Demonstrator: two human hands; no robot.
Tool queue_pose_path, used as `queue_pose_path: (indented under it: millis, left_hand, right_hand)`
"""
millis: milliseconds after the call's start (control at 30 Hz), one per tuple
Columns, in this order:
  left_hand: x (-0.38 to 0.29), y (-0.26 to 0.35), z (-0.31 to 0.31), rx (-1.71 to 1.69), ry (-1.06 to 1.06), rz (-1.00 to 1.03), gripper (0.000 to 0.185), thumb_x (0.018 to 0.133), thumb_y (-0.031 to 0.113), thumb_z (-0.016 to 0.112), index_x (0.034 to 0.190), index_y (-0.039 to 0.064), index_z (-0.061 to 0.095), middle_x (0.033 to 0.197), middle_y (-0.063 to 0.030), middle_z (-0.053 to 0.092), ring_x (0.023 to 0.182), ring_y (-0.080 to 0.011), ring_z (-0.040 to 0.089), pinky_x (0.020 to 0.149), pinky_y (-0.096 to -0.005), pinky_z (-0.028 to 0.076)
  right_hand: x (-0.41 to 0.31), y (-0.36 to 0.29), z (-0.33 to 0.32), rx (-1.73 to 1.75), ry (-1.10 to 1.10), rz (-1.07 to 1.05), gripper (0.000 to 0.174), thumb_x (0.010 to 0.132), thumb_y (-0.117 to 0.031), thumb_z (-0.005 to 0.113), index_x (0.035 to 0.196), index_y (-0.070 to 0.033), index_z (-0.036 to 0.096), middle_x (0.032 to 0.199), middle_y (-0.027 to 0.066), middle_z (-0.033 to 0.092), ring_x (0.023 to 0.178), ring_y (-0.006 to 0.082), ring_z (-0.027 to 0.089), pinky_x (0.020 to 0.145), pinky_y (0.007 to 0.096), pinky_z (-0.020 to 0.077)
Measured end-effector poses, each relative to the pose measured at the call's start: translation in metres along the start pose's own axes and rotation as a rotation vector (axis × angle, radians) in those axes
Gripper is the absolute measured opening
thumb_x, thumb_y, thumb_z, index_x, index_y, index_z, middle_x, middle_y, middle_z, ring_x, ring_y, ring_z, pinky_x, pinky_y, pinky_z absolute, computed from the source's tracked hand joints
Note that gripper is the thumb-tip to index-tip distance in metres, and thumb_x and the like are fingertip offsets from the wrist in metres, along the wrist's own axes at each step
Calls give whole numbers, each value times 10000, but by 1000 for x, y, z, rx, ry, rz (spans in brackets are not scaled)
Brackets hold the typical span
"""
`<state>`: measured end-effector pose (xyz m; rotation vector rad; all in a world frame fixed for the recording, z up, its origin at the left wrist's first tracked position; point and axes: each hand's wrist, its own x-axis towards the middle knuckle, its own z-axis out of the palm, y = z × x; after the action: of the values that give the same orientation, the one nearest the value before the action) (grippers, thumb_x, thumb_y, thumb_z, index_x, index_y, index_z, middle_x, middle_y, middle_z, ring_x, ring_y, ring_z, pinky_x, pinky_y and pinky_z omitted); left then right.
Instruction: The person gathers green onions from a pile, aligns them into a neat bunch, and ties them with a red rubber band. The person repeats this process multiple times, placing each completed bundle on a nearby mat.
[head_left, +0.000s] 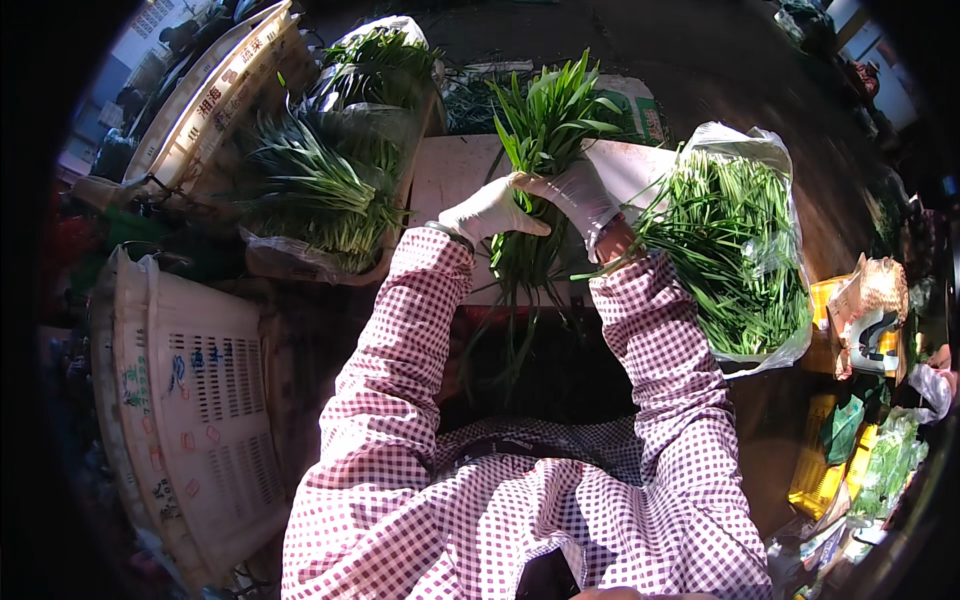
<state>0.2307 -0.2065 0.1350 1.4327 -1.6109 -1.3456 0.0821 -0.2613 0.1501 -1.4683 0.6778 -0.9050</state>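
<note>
A bunch of long, flat-leaved greens (551, 120), like Chinese chives, is gripped at its middle in both hands. My left hand (491, 208), in a white glove, wraps the bunch from the left. From the right, my right hand (577, 196), gloved too, closes around it, and the two hands meet at the top. Broad leaf ends fan out beyond the hands, while thin strands hang toward my body. Under the bunch lies a pale board (450, 169). Whether a tie circles the bunch is hidden by the gloves.
Right of the board, a plastic-lined container (799, 330) holds loose thin greens (742, 247). To the left, bundled greens (322, 165) fill another lined box (300, 262). White plastic crates (202, 375) stand at lower left, a yellow basket (810, 457) at lower right.
</note>
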Motion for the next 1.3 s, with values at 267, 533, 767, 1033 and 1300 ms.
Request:
queue_pose_path:
  millis: [267, 533, 767, 1033, 1300]
  left_hand:
    - [-9, -28, 15, -147, 311, 124, 877, 721, 242, 846, 1430, 42, 370, 1424, -140, 443, 1333, -238, 401, 1067, -355, 366]
    - [-37, -80, 74, -238, 664, 63, 1143, 622, 100, 875, 1515, 14, 167, 1551, -181, 239, 1445, -274, 221, 1161, -355, 242]
    - [-30, -102, 144, -35, 484, -196, 1045, 632, 336, 862, 1422, 14, 256, 1381, -198, 429, 1256, -315, 441, 1056, -371, 386]
    - [-81, -113, 198, 403, 245, -144, 222, 901, 202, 590, 1078, 81, 650, 968, -152, 695, 906, -323, 663, 765, -415, 518]
    - [-107, -78, 199, -169, -31, -90, 1042, 722, 202, 815, 1527, 82, 164, 1532, -186, 271, 1408, -289, 300, 1142, -407, 290]
  right_hand:
    - [17, 3, -5, -350, 136, -131, 197, 848, -135, 687, 989, 2, 671, 845, 29, 694, 767, 82, 613, 695, 260, 503]
    - [29, 16, -28, -295, 158, -38, 158, 854, -129, 667, 939, 3, 684, 788, 17, 670, 699, 99, 594, 646, 268, 468]
    - [-17, -59, -45, -132, 219, -26, 150, 848, -78, 656, 958, 11, 706, 751, 7, 654, 683, 90, 575, 644, 241, 444]
    - [-110, -143, -126, -32, 480, 30, 149, 890, -97, 626, 977, 4, 691, 756, 5, 629, 673, 89, 551, 653, 221, 429]
    - [-171, -134, -192, 287, 593, 77, 235, 829, -100, 585, 1048, -18, 593, 716, 57, 583, 691, 173, 584, 707, 297, 496]
